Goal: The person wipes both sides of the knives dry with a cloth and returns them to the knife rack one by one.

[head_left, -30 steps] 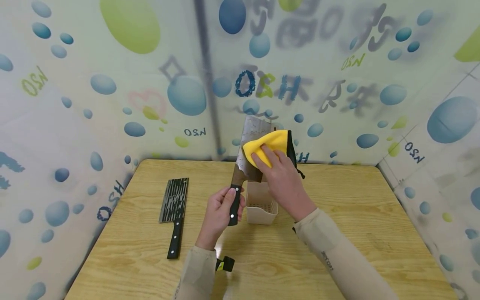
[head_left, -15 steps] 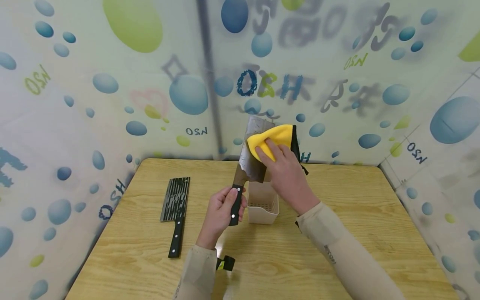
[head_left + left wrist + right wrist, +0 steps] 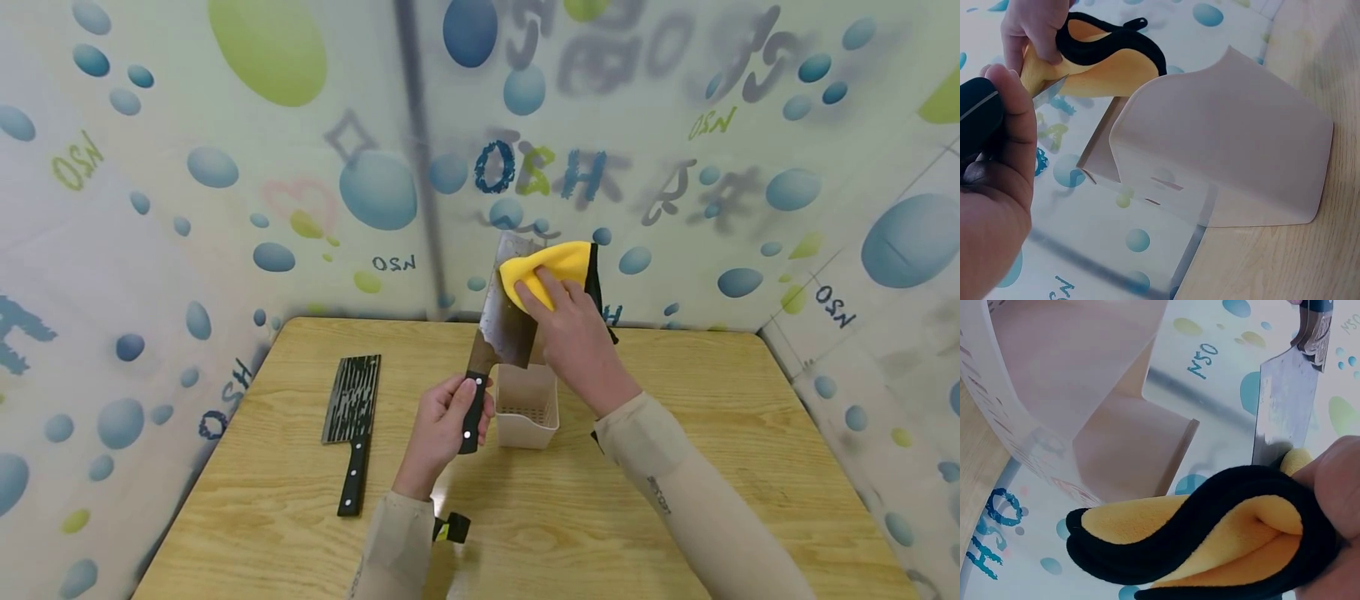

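My left hand grips the black riveted handle of a cleaver, whose broad blade tilts up and away above the table. A folded yellow cloth with black edging is pinched in my right hand and lies against the upper part of the blade. In the right wrist view the cloth wraps over the blade's edge, with the cleaver beyond it. My left hand shows around the handle end in the left wrist view. The cloth hides part of the blade.
A second cleaver with a black-and-silver streaked blade lies on the wooden table at left. Behind the hands stands a pale slotted holder. Patterned sheeting surrounds the table on the back and sides.
My right hand and the cloth have slid up along the blade, slightly to the right. The left hand keeps its grip on the cleaver. The whole view has shifted slightly.
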`<state>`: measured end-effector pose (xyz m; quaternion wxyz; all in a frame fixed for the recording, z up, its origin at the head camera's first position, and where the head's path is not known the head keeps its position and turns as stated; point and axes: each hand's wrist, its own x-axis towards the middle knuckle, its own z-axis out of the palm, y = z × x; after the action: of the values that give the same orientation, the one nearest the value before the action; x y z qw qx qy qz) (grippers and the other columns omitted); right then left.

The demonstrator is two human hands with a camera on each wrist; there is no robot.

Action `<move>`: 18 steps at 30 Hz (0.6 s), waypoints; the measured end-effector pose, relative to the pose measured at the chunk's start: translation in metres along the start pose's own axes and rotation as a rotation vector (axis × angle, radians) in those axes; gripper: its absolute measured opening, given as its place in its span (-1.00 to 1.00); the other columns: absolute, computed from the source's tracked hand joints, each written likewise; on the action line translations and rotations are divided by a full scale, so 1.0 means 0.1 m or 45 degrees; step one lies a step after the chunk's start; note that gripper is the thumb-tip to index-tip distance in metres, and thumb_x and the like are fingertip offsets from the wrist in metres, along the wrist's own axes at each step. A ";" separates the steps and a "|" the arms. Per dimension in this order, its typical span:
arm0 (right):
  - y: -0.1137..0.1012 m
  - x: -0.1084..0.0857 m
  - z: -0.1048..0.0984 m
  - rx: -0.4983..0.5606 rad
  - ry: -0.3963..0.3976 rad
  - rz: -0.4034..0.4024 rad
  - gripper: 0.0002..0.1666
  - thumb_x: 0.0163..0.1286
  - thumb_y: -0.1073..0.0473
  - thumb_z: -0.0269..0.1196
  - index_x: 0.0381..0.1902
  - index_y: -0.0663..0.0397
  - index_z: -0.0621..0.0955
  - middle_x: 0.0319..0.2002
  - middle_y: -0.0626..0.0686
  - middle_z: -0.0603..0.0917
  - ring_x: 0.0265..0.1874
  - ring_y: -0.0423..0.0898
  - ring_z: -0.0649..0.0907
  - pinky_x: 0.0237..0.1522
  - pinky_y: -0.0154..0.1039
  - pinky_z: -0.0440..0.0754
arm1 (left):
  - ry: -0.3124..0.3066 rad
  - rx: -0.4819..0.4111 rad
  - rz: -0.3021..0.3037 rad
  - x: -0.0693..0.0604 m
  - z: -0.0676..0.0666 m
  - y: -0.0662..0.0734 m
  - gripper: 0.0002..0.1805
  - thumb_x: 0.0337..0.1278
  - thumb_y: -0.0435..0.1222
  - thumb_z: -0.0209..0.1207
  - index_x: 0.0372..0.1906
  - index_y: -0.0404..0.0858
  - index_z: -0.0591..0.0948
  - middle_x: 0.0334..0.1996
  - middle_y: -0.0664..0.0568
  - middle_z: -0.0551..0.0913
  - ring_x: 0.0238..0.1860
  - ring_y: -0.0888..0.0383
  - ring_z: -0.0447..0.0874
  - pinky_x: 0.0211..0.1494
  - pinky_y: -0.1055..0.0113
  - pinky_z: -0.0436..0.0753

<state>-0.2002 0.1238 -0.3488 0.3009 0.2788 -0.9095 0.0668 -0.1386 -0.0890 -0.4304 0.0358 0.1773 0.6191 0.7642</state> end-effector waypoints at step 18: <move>0.12 0.14 -0.03 -0.022 -0.031 0.052 -0.19 0.19 0.55 0.32 0.42 0.09 0.52 0.36 0.33 0.46 0.04 0.32 0.56 0.07 0.12 0.63 | -0.004 0.040 -0.010 -0.02 0.01 -0.01 -0.59 0.68 -0.24 -0.10 0.07 -0.56 0.53 -0.41 -0.07 0.59 -0.57 0.23 0.56 -0.49 0.37 0.66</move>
<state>-0.2150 0.1283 -0.3376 0.2907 0.2585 -0.9192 0.0616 -0.1366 -0.0887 -0.4315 0.0369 0.1767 0.6317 0.7539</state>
